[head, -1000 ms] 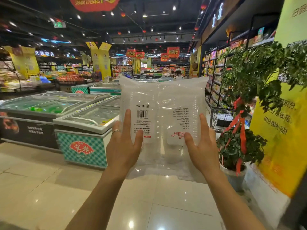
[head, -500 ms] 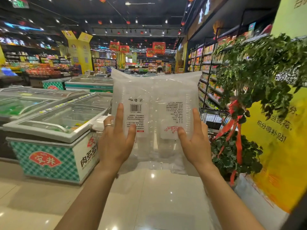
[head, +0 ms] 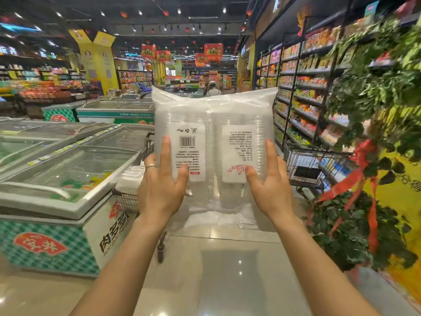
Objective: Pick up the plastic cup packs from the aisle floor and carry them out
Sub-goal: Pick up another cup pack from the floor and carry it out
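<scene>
Two clear plastic cup packs [head: 214, 115] stand side by side, upright at chest height in front of me, their white labels facing me. My left hand [head: 159, 190] grips the left pack's lower edge, with forefinger and thumb on the near face and the other fingers behind it. My right hand [head: 271, 192] holds the right pack's lower edge the same way. The packs hang free above the tiled floor.
Chest freezers [head: 57, 201] line the left side, with a wire cart [head: 129, 201] behind the nearest one. A second wire cart [head: 307, 163], a potted plant with red ribbon [head: 355, 229] and stocked shelves [head: 303, 87] stand on the right. A person [head: 213, 87] is far down the aisle.
I have walked forward along the aisle, so the freezers and the plant have come closer. Both hands keep the same hold on the packs.
</scene>
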`<action>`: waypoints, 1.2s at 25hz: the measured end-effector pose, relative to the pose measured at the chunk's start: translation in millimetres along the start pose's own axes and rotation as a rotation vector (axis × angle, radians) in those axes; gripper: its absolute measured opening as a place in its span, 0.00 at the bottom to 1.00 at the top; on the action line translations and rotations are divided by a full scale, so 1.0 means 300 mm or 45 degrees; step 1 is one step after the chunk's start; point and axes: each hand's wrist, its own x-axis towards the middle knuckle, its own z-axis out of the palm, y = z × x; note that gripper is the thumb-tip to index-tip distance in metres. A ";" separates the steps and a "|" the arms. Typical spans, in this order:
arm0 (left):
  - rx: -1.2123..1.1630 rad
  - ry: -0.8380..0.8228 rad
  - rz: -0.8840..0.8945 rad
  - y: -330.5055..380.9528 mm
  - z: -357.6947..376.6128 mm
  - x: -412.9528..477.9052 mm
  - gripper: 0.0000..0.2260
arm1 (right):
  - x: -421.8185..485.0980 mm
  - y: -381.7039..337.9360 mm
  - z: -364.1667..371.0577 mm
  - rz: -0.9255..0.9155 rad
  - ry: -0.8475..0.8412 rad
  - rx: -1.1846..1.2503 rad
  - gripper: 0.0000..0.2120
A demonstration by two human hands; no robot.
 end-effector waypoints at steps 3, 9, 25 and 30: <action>-0.018 -0.022 0.019 -0.075 0.167 0.156 0.31 | 0.173 0.092 0.146 0.010 0.002 0.035 0.33; 0.053 0.004 -0.013 -0.206 0.549 0.484 0.31 | 0.569 0.328 0.469 0.034 -0.081 0.167 0.33; 0.247 0.105 -0.306 -0.591 1.267 1.318 0.31 | 1.589 0.679 1.346 -0.073 -0.388 0.316 0.34; 0.263 0.123 -0.343 -0.864 1.456 1.607 0.32 | 1.822 0.698 1.723 -0.064 -0.429 0.332 0.34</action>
